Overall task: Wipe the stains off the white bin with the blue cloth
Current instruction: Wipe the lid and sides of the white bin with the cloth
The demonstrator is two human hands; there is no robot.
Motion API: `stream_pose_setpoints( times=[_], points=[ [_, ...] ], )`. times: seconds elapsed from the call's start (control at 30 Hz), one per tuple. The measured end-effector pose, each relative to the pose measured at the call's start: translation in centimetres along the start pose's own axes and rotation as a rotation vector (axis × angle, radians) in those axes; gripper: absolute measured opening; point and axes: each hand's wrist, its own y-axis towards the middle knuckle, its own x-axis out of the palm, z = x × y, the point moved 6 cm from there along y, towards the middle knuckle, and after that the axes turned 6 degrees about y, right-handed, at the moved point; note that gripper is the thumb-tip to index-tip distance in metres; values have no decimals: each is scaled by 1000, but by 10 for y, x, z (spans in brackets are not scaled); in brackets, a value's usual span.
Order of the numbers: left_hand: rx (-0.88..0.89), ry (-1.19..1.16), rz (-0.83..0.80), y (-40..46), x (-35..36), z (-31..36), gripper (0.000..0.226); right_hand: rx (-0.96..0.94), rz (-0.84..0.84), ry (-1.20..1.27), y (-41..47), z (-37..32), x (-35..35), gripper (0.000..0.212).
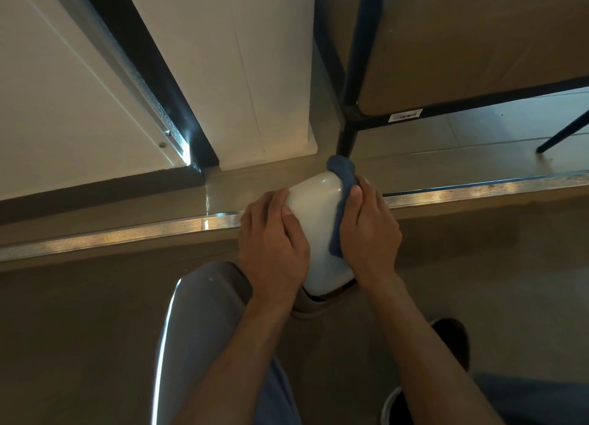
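**Mid-wipe on the bin's right flank**

My right hand [366,230] is closed around the folded blue cloth [342,182], thumb and fingers pinching it flat against the right side of the glossy white plastic bin [318,220]. The cloth runs under my palm and bunches over the bin's far upper corner. My left hand [274,243] is spread wide, fingers curved over the bin's left side and pressing it steady, holding nothing else.

The bin is tipped between my hands, just above my knee in grey trousers [207,329], over the brown floor beside the ribbed metal threshold strip [127,230]. The face turned toward me looks clean and shiny; I see no stains there. I judge the wiping well under way, but the sides under my hands and the hidden far side cannot be checked.
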Motion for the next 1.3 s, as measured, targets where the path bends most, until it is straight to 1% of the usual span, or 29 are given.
stream_pose_setpoints(
  times=[0.1,0.2,0.27,0.33,0.37,0.4,0.47,0.5,0.53,0.57,0.6,0.67,0.73,0.77,0.8,0.83,0.9,0.97,1.07,1.13,1.2,1.3],
  points=[
    [-6,30,-6,0,1,3,42,1,-95,-128,31,-11,10,38],
    [-16,37,-1,1,1,4,42,-78,-232,-323,59,-35,30,32],
    [-34,22,1,2,0,-2,41,-142,-303,-348,60,-52,41,37],
    [-45,5,3,3,-1,-4,40,-245,-343,-305,56,-56,41,39],
    [-42,4,1,3,-1,-2,40,-257,-359,-275,57,-49,38,38],
    [-35,9,1,3,-1,1,39,-198,-384,-215,60,-38,32,38],
    [-27,17,8,2,0,5,38,24,-467,-139,70,-18,28,38],
    [-29,15,9,3,0,5,38,102,-491,-153,75,-13,28,38],
    [-34,12,5,3,1,5,37,138,-503,-183,78,-13,29,39],
    [-39,11,2,4,1,4,38,122,-502,-214,79,-18,30,39],
    [-41,12,-2,4,1,4,38,61,-488,-249,78,-26,33,38],
    [-32,19,-6,3,1,5,39,-196,-409,-302,67,-42,35,38],
    [-21,27,-1,3,3,4,40,-483,-325,-278,48,-51,31,38],
    [-20,30,1,3,4,3,40,-585,-275,-256,40,-50,29,38],
    [-17,31,-1,3,4,1,40,-631,-221,-239,33,-46,26,38],
    [-11,28,-4,2,4,1,39,-630,-171,-227,26,-40,24,38],
    [3,22,-3,2,3,2,37,-571,-65,-221,7,-31,20,40],
    [-4,22,4,3,3,3,36,-549,1,-248,-16,-27,22,45],
    [-9,24,-16,4,4,2,38,-583,2,-248,-37,-28,24,48],
    [1,26,-20,4,4,3,40,-585,1,-250,-30,-30,23,47],
    [11,29,-13,4,4,3,41,-541,-10,-271,-12,-31,21,45],
    [10,39,-20,3,5,3,41,-432,-84,-306,16,-39,24,46]
  ],
)
